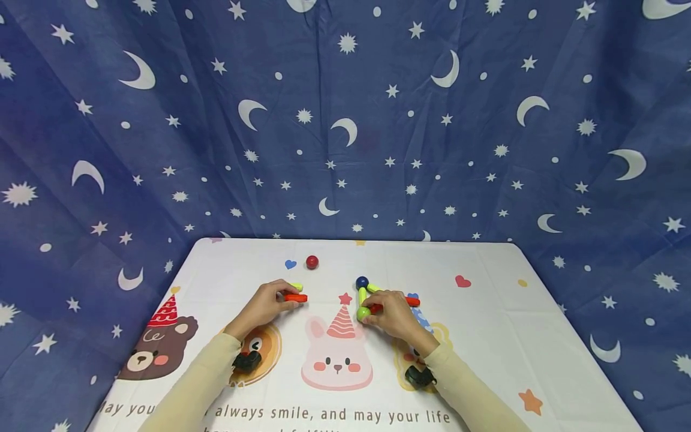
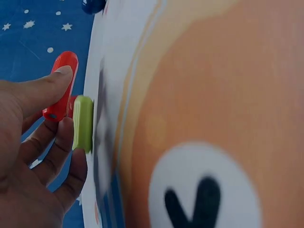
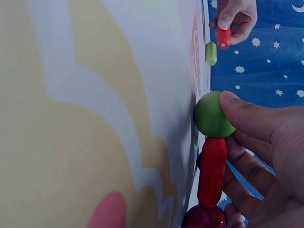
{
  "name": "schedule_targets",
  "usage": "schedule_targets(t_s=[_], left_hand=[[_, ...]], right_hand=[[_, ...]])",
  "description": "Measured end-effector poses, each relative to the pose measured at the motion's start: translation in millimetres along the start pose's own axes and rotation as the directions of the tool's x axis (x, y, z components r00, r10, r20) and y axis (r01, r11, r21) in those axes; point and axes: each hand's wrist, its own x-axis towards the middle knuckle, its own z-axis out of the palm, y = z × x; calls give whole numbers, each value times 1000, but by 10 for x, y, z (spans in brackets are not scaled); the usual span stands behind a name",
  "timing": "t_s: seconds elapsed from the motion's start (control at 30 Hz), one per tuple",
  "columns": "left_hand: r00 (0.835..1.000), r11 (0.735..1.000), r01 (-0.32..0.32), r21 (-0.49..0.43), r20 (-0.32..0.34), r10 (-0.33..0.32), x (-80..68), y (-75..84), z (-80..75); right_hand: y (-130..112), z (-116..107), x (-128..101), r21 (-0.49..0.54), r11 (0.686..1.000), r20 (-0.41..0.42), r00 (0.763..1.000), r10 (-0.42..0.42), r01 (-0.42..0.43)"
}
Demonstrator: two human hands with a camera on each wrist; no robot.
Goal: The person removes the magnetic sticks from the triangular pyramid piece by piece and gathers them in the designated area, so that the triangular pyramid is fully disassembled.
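Note:
My left hand [image 1: 270, 303] pinches a red rod [image 2: 58, 108] between thumb and fingertips, just above the table. A yellow-green rod [image 2: 83, 124] lies close beside those fingers. My right hand [image 1: 398, 313] holds a green ball [image 3: 210, 116] with its thumb and fingers. That ball joins a red rod [image 3: 212, 173], which runs to a dark red ball [image 3: 204, 218]. In the head view, a yellow-green rod [image 1: 362, 295] links the green ball to a dark blue ball [image 1: 362, 282]. Another yellow-green rod [image 1: 373, 288] leaves the blue ball and passes behind the right hand.
A loose red ball [image 1: 312, 262] sits near the table's back edge. One red rod [image 1: 412, 302] sticks out right of my right hand. The white tablecloth [image 1: 486, 336] has printed cartoon animals; a blue star-and-moon curtain [image 1: 345, 198] hangs behind.

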Motion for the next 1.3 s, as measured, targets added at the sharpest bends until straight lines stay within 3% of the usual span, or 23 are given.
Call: schedule_targets(t_s=[0.23, 0.6, 1.03, 1.3], left_hand=[[999, 998, 30, 56, -16, -29, 21, -103, -35], [999, 993, -10, 119, -51, 16, 37, -174, -35], [996, 995, -22, 92, -87, 30, 60, -66, -69], [990, 995, -101, 19, -97, 102, 85, 122, 2]], right_hand=[[14, 8, -9, 2, 1000, 9, 1000, 9, -9], [-7, 4, -11, -13, 999, 17, 999, 32, -32], [-16, 2, 11, -3, 997, 21, 997, 75, -75], [-14, -10, -6, 0, 999, 33, 998, 53, -53]])
